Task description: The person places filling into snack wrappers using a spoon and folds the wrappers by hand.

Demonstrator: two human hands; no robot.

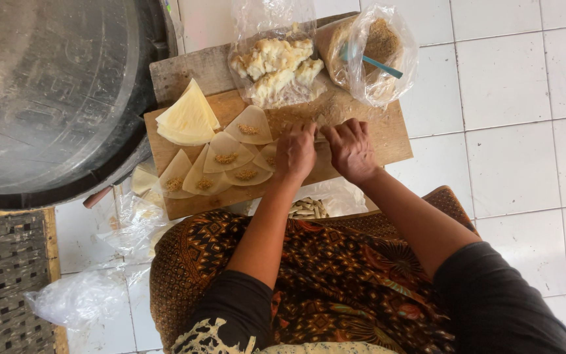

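Two hands meet near the middle of the wooden board (388, 134): the left hand (295, 152) and right hand (350, 149) are curled, fingertips pinched on a pale wrapper (321, 139) between them, mostly hidden. Just left lie filled wrappers (227, 157) in overlapping rows, with a stack of plain wrappers (188, 118) by the board's left edge. Along the far edge sit a bag of white lumps (276, 65) and a bag of brown filling (375, 49) holding a blue spoon (371, 62). A big dark tub (47, 98) crowds the left side; white floor tiles (519, 131) lie open on the right.
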